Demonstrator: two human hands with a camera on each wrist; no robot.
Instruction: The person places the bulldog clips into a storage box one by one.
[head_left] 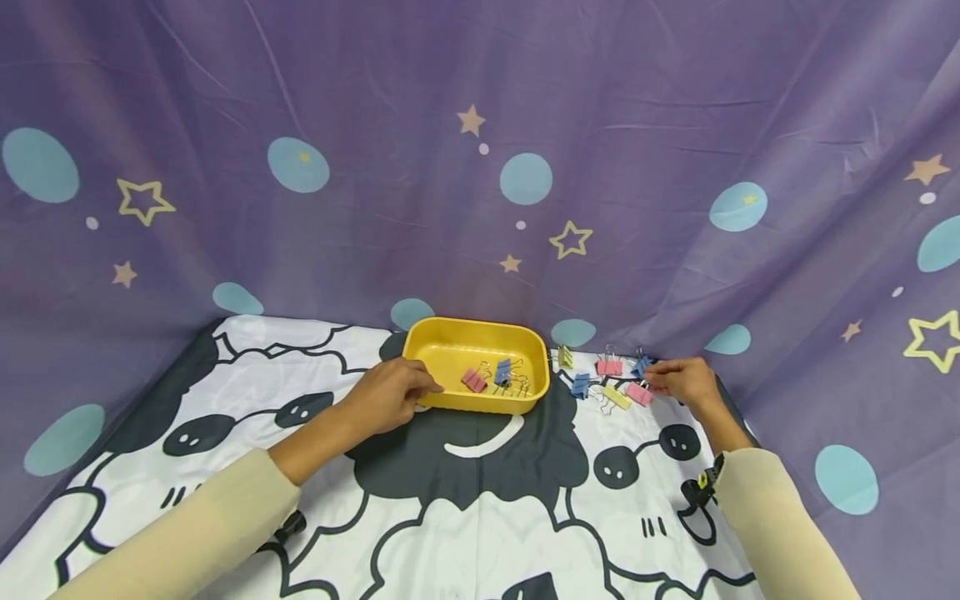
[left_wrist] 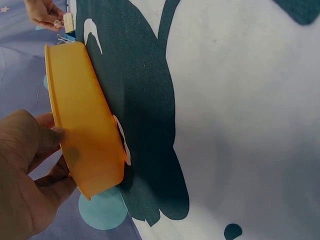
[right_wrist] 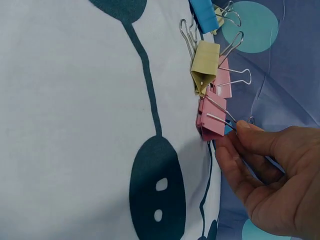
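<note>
At its left end, the yellow tray (head_left: 480,407) is held by my left hand (head_left: 390,392); in the left wrist view the thumb lies on the tray's outer wall (left_wrist: 87,115) near the rim. Inside the tray lie a pink binder clip (head_left: 474,381), a blue binder clip (head_left: 503,372) and other clips with wire handles. My right hand (head_left: 686,383) is over the clips on the right, thumb and fingers pinching a wire handle of a pink binder clip (right_wrist: 212,118). Against that clip stands a yellow binder clip (right_wrist: 205,62), with another pink clip (right_wrist: 224,80) behind it.
A blue binder clip (head_left: 581,385), a second blue one (head_left: 641,365) and a striped yellow one (head_left: 566,357) also lie right of the tray. The cartoon-printed cloth (head_left: 480,542) covers the table. A purple curtain (head_left: 420,217) hangs close behind the tray and clips.
</note>
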